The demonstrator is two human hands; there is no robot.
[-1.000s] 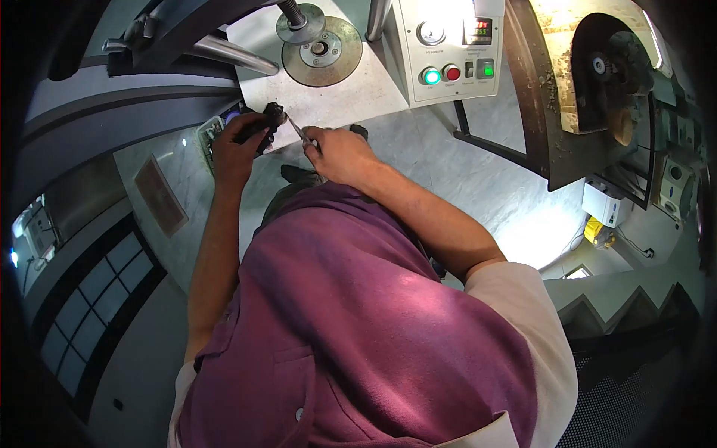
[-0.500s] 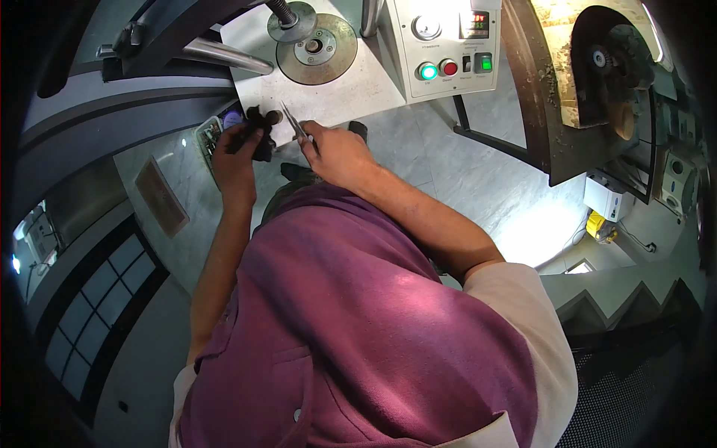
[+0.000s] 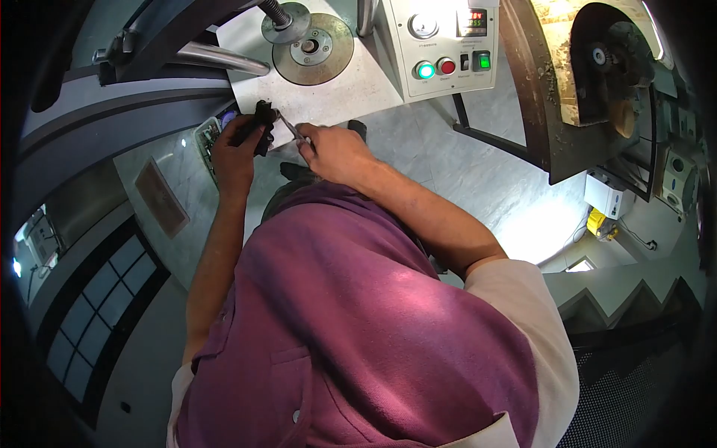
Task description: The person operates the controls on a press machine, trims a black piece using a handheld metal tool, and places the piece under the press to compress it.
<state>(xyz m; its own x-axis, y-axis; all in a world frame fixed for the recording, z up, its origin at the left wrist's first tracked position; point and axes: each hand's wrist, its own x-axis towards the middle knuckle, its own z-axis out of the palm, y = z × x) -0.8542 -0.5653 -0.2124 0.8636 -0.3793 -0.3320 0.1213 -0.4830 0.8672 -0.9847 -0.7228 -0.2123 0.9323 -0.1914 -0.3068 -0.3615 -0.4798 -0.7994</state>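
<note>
My left hand (image 3: 236, 155) grips a black, lumpy piece (image 3: 263, 128) with an uneven outline, held upright just off the near left corner of the white machine plate. In my right hand (image 3: 336, 151) is a slim, pointed metal tool (image 3: 290, 125), scissors or tweezers by its look. Its tip reaches left to the upper edge of the black piece and seems to touch it. My fingers hide the tool's rear end.
The white plate (image 3: 328, 104) carries a round metal disc (image 3: 328, 67) under a threaded spindle. A control box (image 3: 441, 48) with lit buttons stands right of it. Below my left hand is a small container (image 3: 205, 145). A large dark machine (image 3: 545, 104) stands further right.
The black piece has turned more upright in my left hand. The metal tool's tip, apart from it before, has swung down and left to its edge.
</note>
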